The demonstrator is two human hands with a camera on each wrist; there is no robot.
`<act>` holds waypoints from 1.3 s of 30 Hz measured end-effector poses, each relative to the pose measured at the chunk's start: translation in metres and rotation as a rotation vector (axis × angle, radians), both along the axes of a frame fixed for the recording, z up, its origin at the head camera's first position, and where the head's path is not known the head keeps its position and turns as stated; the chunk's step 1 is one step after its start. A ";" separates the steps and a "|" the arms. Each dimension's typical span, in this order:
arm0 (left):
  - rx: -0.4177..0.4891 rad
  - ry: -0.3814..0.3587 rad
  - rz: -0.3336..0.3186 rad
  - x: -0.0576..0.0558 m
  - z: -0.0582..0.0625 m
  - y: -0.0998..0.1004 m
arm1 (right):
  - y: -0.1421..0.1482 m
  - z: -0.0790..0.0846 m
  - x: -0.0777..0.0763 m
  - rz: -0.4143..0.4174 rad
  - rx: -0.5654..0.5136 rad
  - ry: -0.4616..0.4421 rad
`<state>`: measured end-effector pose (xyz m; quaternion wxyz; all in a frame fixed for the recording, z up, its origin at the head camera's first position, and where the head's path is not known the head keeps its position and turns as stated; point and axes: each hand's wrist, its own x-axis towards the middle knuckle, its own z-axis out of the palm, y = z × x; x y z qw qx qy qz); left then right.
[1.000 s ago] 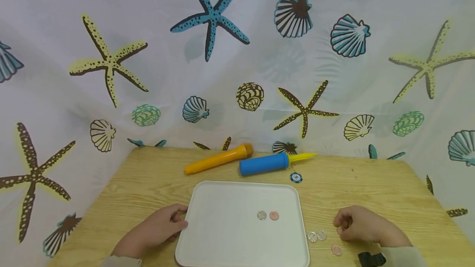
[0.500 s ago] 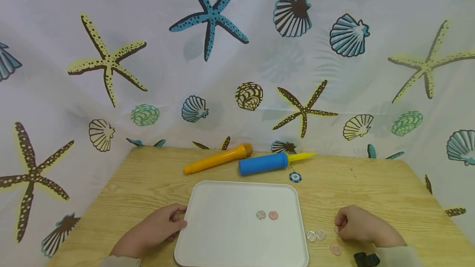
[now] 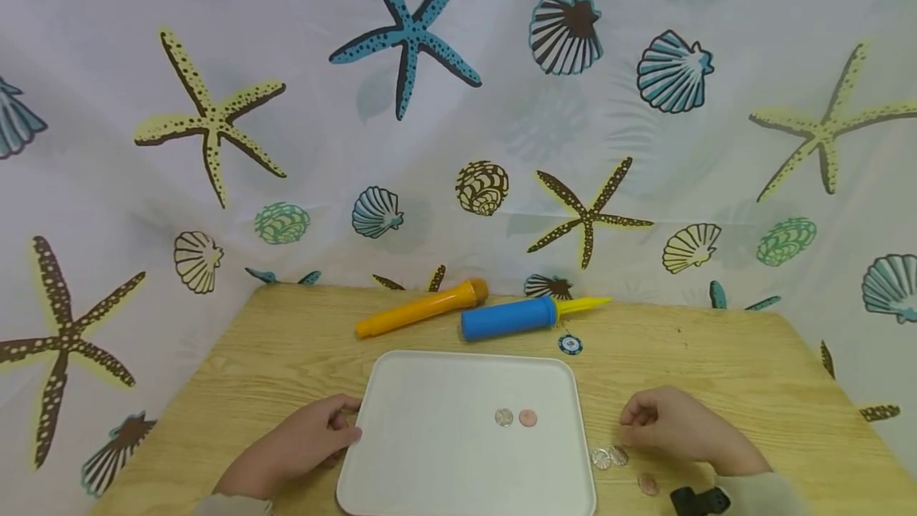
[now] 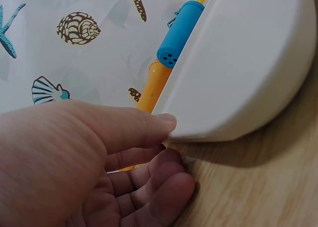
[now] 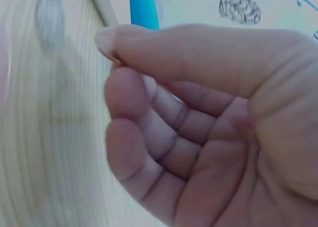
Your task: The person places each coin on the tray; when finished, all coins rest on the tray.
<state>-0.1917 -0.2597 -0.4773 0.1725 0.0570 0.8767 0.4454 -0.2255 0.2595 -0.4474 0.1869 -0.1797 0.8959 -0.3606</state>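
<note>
Right hand point(image 3: 669, 424), thumb pressed to fingertips, whether on anything cannot be told, is the nearer to two silver coins point(image 3: 600, 459) just left of it on the counter point(image 3: 723, 353), toward the tray point(image 3: 430, 436), whose opposite rim the left hand point(image 3: 308, 438) pinches.

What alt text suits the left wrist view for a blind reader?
A person's left hand grips the edge of a white tray. Beyond it show a blue tube, an orange stick and a shell-patterned cloth, with wooden tabletop below.
</note>
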 end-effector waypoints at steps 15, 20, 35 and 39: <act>0.005 -0.014 0.022 0.001 0.001 0.002 | -0.073 -0.003 -0.015 0.023 -0.024 0.071; 0.011 -0.001 0.011 0.002 0.002 0.001 | -0.086 -0.005 -0.019 0.009 0.029 0.082; 0.003 0.002 0.005 0.003 0.003 -0.001 | -0.098 -0.002 -0.027 -0.010 0.131 0.049; -0.007 0.008 0.018 0.003 0.003 0.000 | -0.099 -0.002 -0.028 -0.020 0.122 0.050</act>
